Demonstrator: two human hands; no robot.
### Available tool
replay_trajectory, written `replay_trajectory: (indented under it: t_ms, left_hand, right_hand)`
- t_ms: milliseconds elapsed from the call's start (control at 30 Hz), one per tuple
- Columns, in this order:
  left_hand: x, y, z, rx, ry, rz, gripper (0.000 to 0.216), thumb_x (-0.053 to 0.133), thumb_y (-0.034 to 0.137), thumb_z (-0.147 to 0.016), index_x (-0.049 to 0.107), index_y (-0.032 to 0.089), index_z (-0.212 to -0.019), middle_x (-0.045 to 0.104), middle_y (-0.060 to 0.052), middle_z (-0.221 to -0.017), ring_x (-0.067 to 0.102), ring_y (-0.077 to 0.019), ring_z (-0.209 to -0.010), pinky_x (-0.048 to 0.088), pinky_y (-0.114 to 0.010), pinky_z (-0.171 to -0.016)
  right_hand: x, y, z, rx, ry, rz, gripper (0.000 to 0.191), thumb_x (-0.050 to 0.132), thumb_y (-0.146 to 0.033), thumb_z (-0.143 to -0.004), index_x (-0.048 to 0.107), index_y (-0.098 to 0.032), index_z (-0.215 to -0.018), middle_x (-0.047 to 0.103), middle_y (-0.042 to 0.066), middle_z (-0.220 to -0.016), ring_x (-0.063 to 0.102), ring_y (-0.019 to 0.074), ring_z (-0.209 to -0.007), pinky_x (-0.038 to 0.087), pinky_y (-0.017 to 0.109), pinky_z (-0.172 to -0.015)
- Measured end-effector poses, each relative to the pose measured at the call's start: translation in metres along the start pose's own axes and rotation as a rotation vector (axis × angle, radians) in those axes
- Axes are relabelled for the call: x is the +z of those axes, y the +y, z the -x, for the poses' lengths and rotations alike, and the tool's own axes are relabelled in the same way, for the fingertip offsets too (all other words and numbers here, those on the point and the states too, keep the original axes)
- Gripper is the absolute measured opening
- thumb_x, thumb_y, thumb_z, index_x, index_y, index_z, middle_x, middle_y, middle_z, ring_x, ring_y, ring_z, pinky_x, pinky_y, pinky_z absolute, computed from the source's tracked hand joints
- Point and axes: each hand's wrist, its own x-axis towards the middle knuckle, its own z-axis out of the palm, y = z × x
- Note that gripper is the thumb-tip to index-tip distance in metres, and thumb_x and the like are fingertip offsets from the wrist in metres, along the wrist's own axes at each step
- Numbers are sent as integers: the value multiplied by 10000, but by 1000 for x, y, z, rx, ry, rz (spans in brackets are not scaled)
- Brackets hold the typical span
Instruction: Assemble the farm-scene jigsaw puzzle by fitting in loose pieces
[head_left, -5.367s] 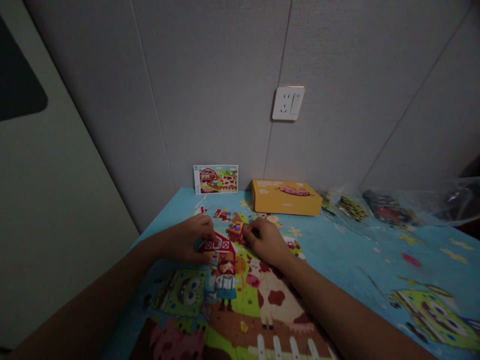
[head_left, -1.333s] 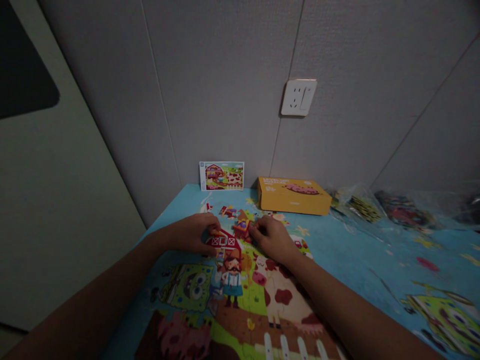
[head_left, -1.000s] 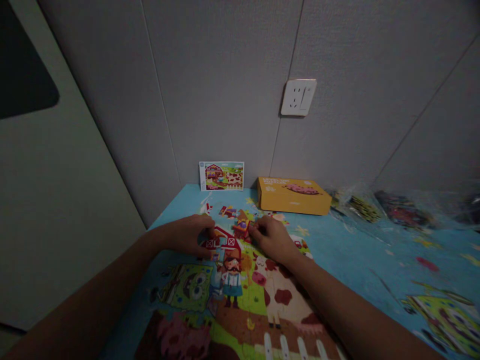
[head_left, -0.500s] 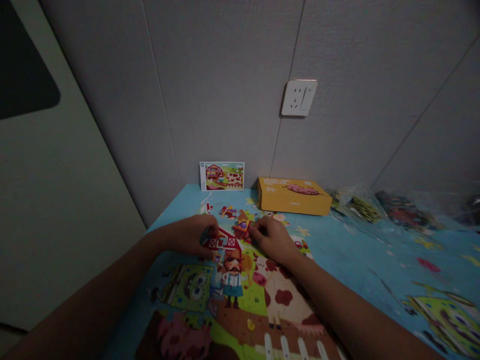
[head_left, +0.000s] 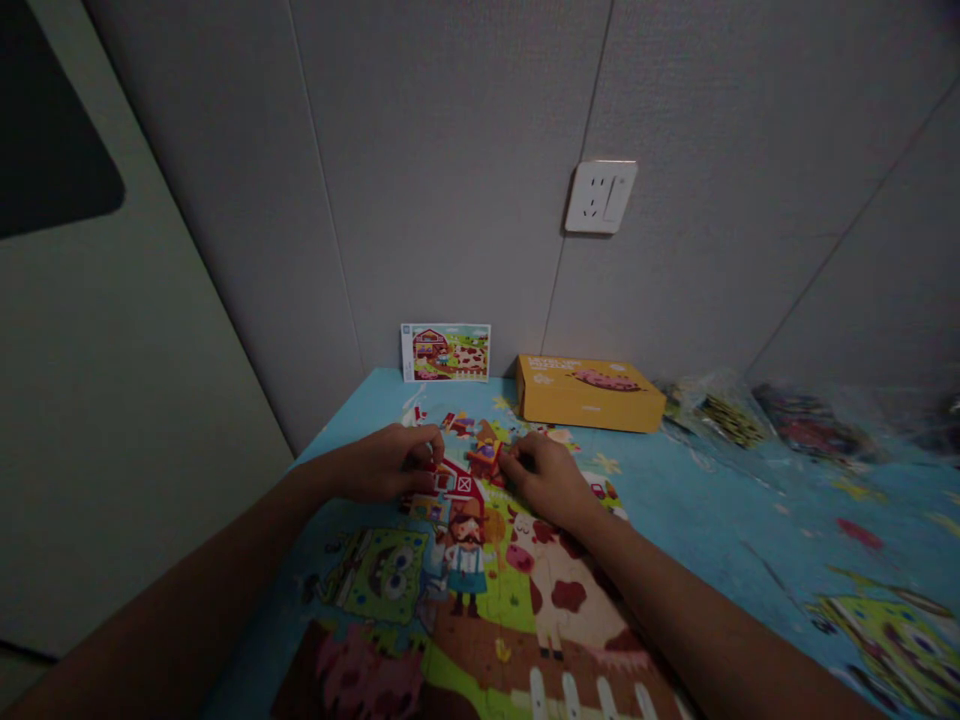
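Note:
A partly joined farm jigsaw puzzle (head_left: 514,610) lies in front of me, showing a farmer, a cow and a white fence. At its upper left, my left hand (head_left: 394,462) bends its thumb and fingers together on a red barn puzzle piece (head_left: 450,482), which they partly cover. Across from it, my right hand (head_left: 547,478) is closed, its fingertips pinching the edge of a red and purple puzzle piece (head_left: 485,457). Just beyond both hands lie several loose puzzle pieces (head_left: 459,424).
A picture card (head_left: 445,353) leans on the wall, with a yellow box (head_left: 590,393) right of it. Clear plastic bags of pieces (head_left: 731,418) lie further right. A blue cartoon-print cloth (head_left: 697,540) covers the table. A socket (head_left: 601,197) is on the wall.
My left thumb has moved up toward the fingers, narrowing the grip and uncovering the part below the barn. My right hand stays nearly still.

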Motion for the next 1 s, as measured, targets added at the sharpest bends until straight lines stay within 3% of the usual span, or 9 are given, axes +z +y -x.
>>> replay_trajectory:
  t_ms: [100,267,1000]
  left_hand:
    - [-3,1,2,4,-2,8,224,588,330,-837,525,168,-979,614,23,-715,528,-104,-640,365,-200,-603]
    - [-5,2,3,-64,-87,38,262,644,387,-781,594,158,-898,613,-1,-733,552,-118,-667,392,-204,-610]
    - [0,1,1,-62,-182,76,242,636,383,-764,566,155,-802,521,23,-680,454,-89,-590,347,-186,-530]
  right_hand:
    - [0,0,0,-1,2,-4,259,499,-320,-828,579,-170,-633,598,34,-662,520,143,-634,305,243,-584]
    - [0,1,0,-15,1,-5,269,497,-320,-833,571,-169,-624,595,32,-657,517,141,-631,307,244,-586]
    - [-2,-1,0,13,-18,6,258,500,-320,-835,600,-164,-656,620,44,-671,529,148,-642,302,247,-585]
